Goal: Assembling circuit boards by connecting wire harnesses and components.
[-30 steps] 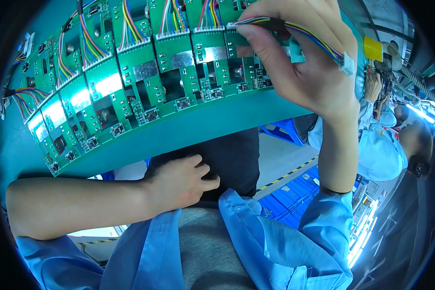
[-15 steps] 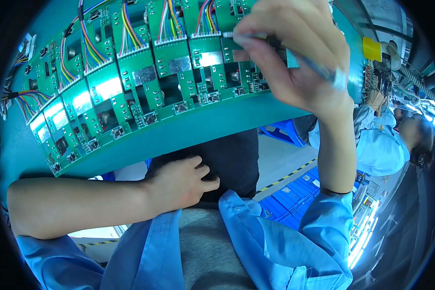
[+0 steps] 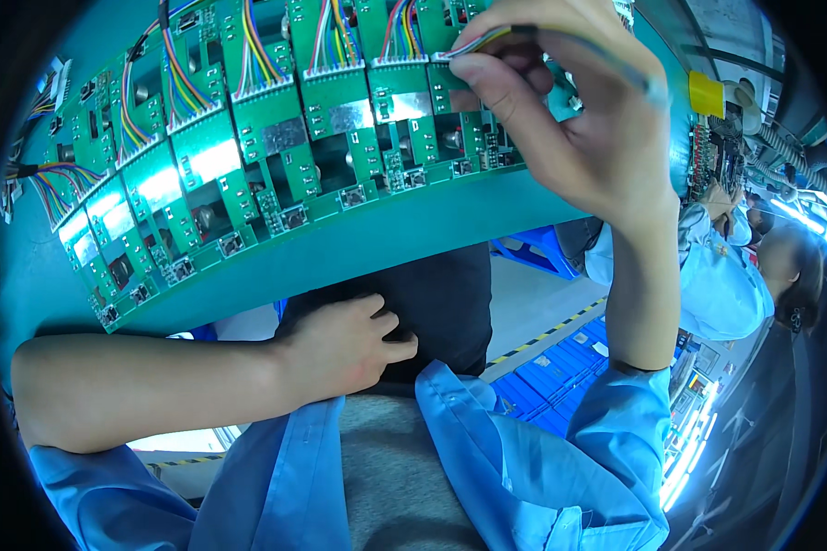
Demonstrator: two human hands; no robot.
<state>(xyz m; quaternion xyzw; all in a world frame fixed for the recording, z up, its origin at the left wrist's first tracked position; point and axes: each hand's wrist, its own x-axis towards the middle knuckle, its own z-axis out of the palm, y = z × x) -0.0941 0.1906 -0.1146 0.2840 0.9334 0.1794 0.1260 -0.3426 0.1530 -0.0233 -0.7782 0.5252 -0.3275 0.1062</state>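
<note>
A row of joined green circuit boards (image 3: pixel 354 118) lies across the bench. Colourful wires rise from white connectors (image 3: pixel 335 68) along the boards. At the right end of the row, my right hand (image 3: pixel 570 119) is closed in a pinch on a multicoloured wire harness (image 3: pixel 498 35). The harness's white plug touches or sits at the header of the last board; my fingers partly hide it. Loose wires from the harness trail over the back of this hand. My left hand (image 3: pixel 345 349) lies on my dark trousers (image 3: pixel 441 303), fingers loosely bent and apart, holding nothing.
The boards stand on a green bench mat (image 3: pixel 340 253). To the right, a person in a blue smock (image 3: pixel 721 285) sits by more boards, near a yellow tag (image 3: pixel 707 93). Blue crates (image 3: pixel 551 376) are on the floor below.
The harness plug in my right hand has come down against the end board's header, and its wires now swing back over the hand. The board row has shifted slightly right. My left hand stays put.
</note>
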